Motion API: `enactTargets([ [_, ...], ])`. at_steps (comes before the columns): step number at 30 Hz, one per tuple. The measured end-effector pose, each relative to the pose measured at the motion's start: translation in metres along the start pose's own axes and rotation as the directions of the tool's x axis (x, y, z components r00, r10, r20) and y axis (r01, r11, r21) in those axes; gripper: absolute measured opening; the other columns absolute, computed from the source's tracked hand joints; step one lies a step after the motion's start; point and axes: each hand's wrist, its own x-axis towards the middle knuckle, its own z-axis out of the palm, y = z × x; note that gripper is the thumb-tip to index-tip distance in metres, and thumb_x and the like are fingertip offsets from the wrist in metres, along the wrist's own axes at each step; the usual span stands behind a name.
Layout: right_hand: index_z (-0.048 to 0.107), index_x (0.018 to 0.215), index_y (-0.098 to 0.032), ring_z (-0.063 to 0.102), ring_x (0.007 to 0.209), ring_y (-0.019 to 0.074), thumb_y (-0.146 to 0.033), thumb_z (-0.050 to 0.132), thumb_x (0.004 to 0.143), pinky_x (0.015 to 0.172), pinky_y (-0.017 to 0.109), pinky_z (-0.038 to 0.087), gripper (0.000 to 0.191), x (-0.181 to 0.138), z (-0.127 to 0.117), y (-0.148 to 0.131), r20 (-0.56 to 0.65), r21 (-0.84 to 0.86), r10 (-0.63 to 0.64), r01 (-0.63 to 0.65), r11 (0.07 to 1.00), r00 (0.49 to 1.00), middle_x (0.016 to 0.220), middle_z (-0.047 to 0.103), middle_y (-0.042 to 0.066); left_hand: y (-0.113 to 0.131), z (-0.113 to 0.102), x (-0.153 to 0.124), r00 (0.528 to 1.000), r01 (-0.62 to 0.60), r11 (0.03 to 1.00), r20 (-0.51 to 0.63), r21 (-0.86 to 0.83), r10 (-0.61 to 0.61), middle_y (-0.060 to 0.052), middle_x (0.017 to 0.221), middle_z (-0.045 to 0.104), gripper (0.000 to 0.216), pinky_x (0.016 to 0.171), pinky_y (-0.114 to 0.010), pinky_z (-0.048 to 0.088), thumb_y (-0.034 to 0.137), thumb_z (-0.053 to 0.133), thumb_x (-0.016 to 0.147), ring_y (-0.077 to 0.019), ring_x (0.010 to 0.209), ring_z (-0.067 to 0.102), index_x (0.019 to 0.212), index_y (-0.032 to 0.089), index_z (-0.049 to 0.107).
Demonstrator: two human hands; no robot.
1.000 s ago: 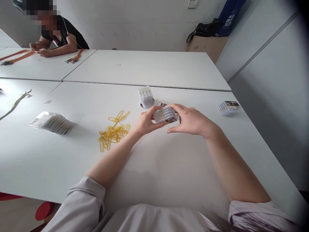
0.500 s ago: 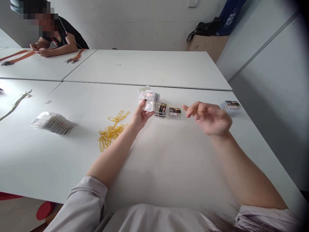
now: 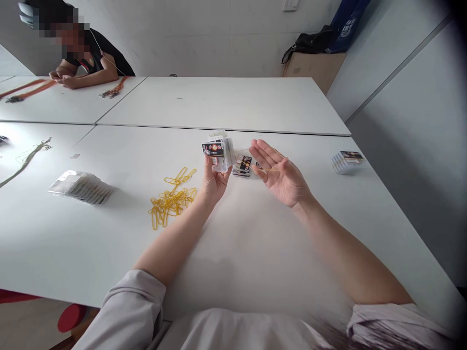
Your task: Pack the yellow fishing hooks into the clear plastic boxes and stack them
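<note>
My left hand [image 3: 213,182] grips a stack of clear card sleeves [image 3: 218,151] with a dark printed card on its face, raised above the white table [image 3: 233,233]. My right hand [image 3: 279,172] is held flat just to the right of the stack, palm up and fingers spread, with a thin yellow rubber band [image 3: 272,170] across the palm. Between the hands, loose dark cards [image 3: 243,165] lie on the table. A pile of yellow rubber bands [image 3: 171,197] lies left of my left wrist.
A fanned row of clear sleeves [image 3: 80,186] lies at the left. A small banded stack [image 3: 346,161] sits near the right table edge. A green lanyard [image 3: 27,153] lies far left. Another person [image 3: 83,58] sits at the far table with orange lanyards [image 3: 25,87].
A second ago both hands held the stack. My left hand then lifted it alone and turned it upright. My right hand let go, swung right, then came back flat, palm up.
</note>
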Motion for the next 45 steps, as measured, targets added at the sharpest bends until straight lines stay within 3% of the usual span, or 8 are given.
enactTargets([
  [6,0.053,0.144,-0.03,0.038,0.15,0.0271,-0.055,0.08,0.077,0.124,0.046,0.033,0.076,-0.001,0.0,0.006,0.058,-0.092,0.0,0.005,0.996,0.998,0.159,0.045,0.005,0.008,-0.007,-0.003,0.945,-0.188,0.883,0.324,0.429,0.043,-0.004,0.099,0.075,0.062,0.082,-0.03,0.056,0.062,0.082,0.065,-0.0222,0.098,0.072,0.108,0.02,0.068],
  [12,0.07,0.114,-0.022,0.064,0.119,0.0298,-0.048,0.084,0.073,0.11,0.048,0.046,0.051,-0.006,-0.013,-0.006,0.066,-0.471,0.099,-0.057,0.88,0.993,0.119,0.073,0.008,0.047,0.01,-0.012,0.794,-0.524,0.266,0.577,0.809,-0.19,-0.006,0.098,0.074,0.057,0.077,-0.029,0.054,0.043,0.084,0.065,-0.02,0.089,0.068,0.113,0.016,0.071],
  [18,0.074,0.112,-0.024,0.068,0.11,0.0295,-0.046,0.081,0.074,0.099,0.045,0.052,0.045,-0.016,-0.022,0.002,0.115,-0.622,0.173,-0.065,0.78,0.978,0.111,0.076,0.006,0.044,0.015,-0.019,0.728,-0.62,0.044,0.595,0.784,-0.341,-0.003,0.089,0.074,0.054,0.073,-0.028,0.054,0.047,0.078,0.069,-0.0152,0.075,0.064,0.116,0.02,0.071],
  [22,0.076,0.111,-0.022,0.068,0.113,0.0292,-0.049,0.075,0.081,0.106,0.049,0.048,0.04,-0.019,-0.024,0.012,0.075,-0.514,0.159,-0.099,0.852,0.984,0.11,0.077,0.007,0.032,0.011,-0.02,0.708,-0.655,0.03,0.627,0.755,-0.324,-0.002,0.081,0.072,0.048,0.071,-0.029,0.053,0.051,0.076,0.072,-0.0153,0.067,0.061,0.111,0.022,0.072],
  [27,0.058,0.141,-0.03,0.067,0.113,0.0285,-0.042,0.084,0.072,0.105,0.052,0.05,0.075,-0.017,-0.015,0.003,0.071,-0.592,0.096,-0.036,0.805,0.993,0.13,0.068,0.008,0.022,0.013,-0.023,0.65,-0.678,0.144,0.679,0.721,-0.341,-0.003,0.091,0.075,0.041,0.07,-0.029,0.051,0.05,0.078,0.07,-0.018,0.07,0.065,0.104,0.027,0.075],
  [31,0.07,0.123,-0.029,0.071,0.098,0.0253,-0.044,0.085,0.072,0.103,0.051,0.052,0.055,-0.014,-0.018,-0.004,0.031,-0.587,-0.003,0.021,0.81,1.0,0.122,0.071,0.007,0.024,0.012,-0.021,0.73,-0.583,0.211,0.62,0.785,-0.288,-0.001,0.084,0.074,0.042,0.075,-0.03,0.052,0.048,0.082,0.063,-0.0198,0.072,0.066,0.099,0.028,0.075],
  [37,0.072,0.104,-0.024,0.071,0.095,0.0242,-0.055,0.078,0.079,0.09,0.042,0.059,0.04,-0.011,-0.041,-0.013,-0.178,-0.35,-0.064,-0.003,0.937,0.982,0.096,0.073,0.006,0.03,0.009,-0.017,0.761,-0.581,0.021,0.552,0.814,-0.34,-0.003,0.081,0.071,0.05,0.069,-0.029,0.047,0.045,0.081,0.064,-0.0194,0.067,0.063,0.109,0.025,0.072],
  [45,0.051,0.137,-0.028,0.067,0.112,0.0275,-0.052,0.078,0.081,0.09,0.044,0.059,0.067,-0.02,-0.026,-0.016,0.161,-0.429,0.226,-0.138,0.893,0.961,0.125,0.068,0.01,0.039,0.029,-0.03,0.776,-0.507,0.288,0.575,0.813,-0.258,-0.004,0.087,0.068,0.047,0.064,-0.026,0.046,0.05,0.074,0.077,-0.0176,0.073,0.061,0.108,0.016,0.067],
])
